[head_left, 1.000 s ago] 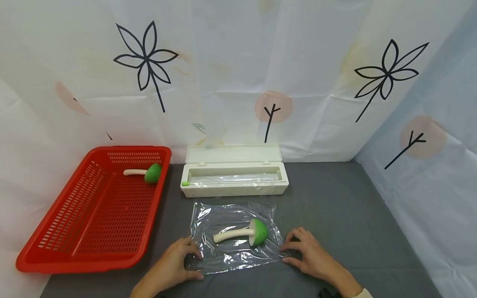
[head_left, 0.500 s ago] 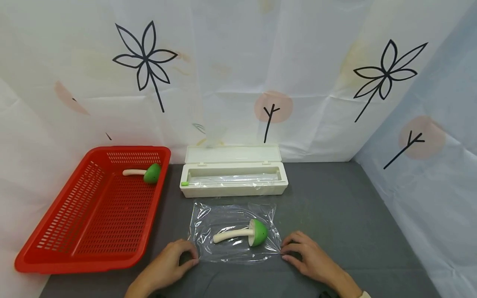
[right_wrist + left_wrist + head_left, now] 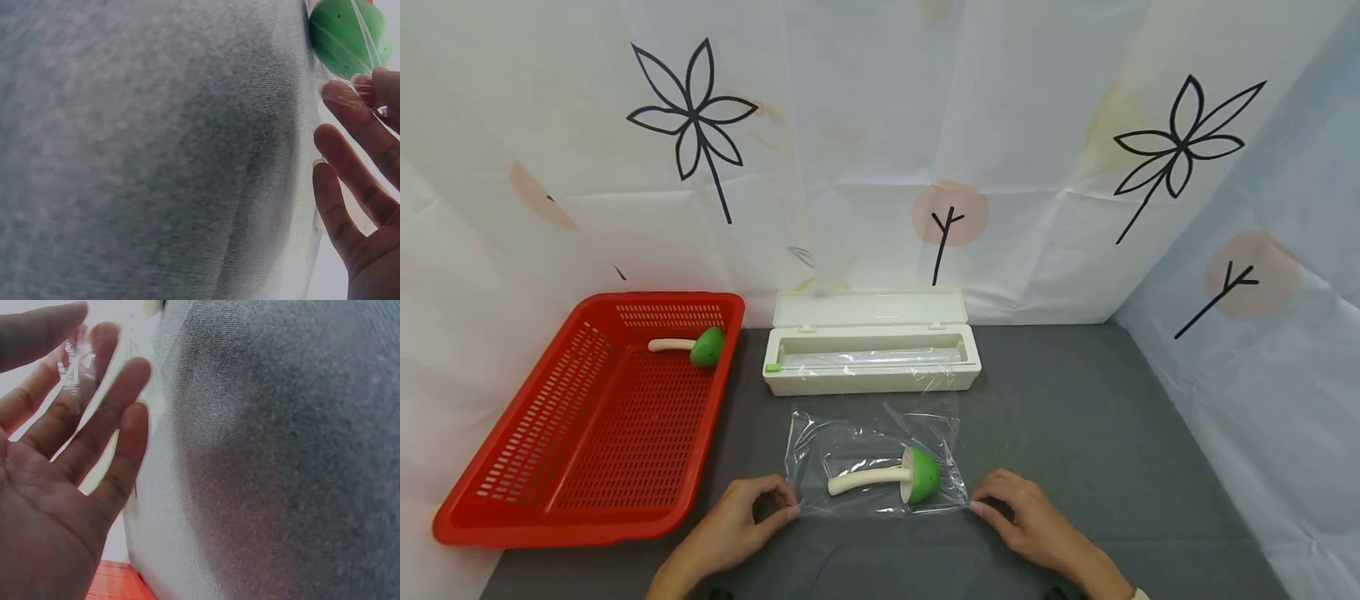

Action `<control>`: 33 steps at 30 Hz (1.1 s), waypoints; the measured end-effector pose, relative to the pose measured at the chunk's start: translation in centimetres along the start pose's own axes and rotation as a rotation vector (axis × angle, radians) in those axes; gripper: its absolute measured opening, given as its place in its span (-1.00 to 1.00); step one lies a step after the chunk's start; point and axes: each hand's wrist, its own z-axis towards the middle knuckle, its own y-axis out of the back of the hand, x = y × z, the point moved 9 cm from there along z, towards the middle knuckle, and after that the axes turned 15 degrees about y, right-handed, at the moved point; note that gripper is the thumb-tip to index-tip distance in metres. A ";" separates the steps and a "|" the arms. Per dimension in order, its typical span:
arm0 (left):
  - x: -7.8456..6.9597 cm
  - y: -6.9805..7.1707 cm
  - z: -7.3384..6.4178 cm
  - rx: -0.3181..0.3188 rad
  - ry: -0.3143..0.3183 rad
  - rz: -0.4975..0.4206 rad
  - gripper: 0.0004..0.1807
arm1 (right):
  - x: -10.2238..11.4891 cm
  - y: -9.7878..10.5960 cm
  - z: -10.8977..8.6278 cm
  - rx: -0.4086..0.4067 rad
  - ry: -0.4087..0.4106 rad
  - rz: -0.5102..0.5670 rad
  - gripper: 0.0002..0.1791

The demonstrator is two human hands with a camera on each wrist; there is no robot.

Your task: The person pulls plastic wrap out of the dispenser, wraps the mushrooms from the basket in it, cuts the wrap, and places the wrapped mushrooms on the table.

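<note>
A toy mushroom [image 3: 871, 477] with a pale stem and a green cap lies on a sheet of clear plastic wrap [image 3: 808, 446] on the dark cloth. My left hand [image 3: 733, 525] pinches the sheet's near left corner between thumb and finger; crinkled film shows at the fingertips in the left wrist view. The near right corner is pinched by my right hand [image 3: 1026, 521]. In the right wrist view film stretches from those fingers past the green cap [image 3: 347, 37]. The near edge of the film runs between both hands, in front of the mushroom.
Behind the sheet stands a white wrap dispenser [image 3: 872, 382], lid raised, a roll inside and a green slider at its left. A red basket [image 3: 625, 533] at the left holds a second green-capped mushroom [image 3: 706, 347]. A printed white cloth [image 3: 850, 125] hangs behind.
The near edge of the wrap has moved away from me, closer to the mushroom. My left hand has closed from a wider spread to a pinch; the right hand has barely shifted.
</note>
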 end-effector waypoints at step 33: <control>3.3 2.6 4.0 -0.514 0.259 -0.099 -0.79 | -4.8 1.4 5.0 -0.306 -0.208 -0.134 -0.96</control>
